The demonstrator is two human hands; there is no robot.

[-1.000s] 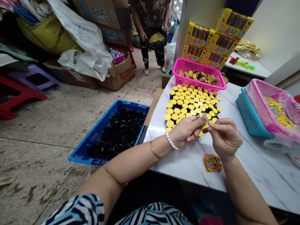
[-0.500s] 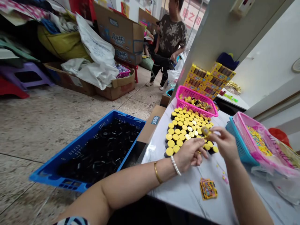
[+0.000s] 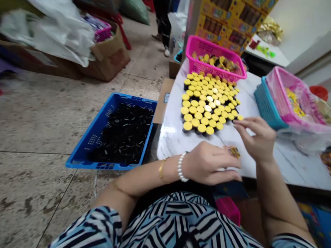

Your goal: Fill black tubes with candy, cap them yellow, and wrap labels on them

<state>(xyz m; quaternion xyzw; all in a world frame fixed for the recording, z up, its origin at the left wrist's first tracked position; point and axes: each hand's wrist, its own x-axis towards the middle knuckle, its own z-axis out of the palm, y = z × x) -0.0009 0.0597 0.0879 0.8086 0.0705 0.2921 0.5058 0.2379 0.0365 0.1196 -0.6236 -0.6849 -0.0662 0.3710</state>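
My left hand [image 3: 212, 163], with a pearl bracelet, hovers over the table's front edge. Its fingers are stretched out and nothing shows in them. Partly behind it on the table lies a small stack of orange printed cards [image 3: 232, 151]. My right hand [image 3: 258, 136] is at the near right corner of the group of small black pots with yellow caps [image 3: 204, 103]. Its thumb and bent fingers come together at the outermost yellow-capped pot [image 3: 240, 117], covering part of its dark body.
Behind the pots stands a pink basket [image 3: 217, 74] of wrapped pots, with yellow boxes [image 3: 227, 24] stacked beyond. A lined pink basket [image 3: 281, 89] sits by a turquoise one [image 3: 269, 103] at right. Left, a blue crate [image 3: 108, 165] holds black pieces. Another person's legs [image 3: 165, 27] show behind.
My view has tipped downward. The small yellow wrapped piece held in my right hand is no longer seen there. My hands have moved apart, the left toward me, the right to the corner pot.
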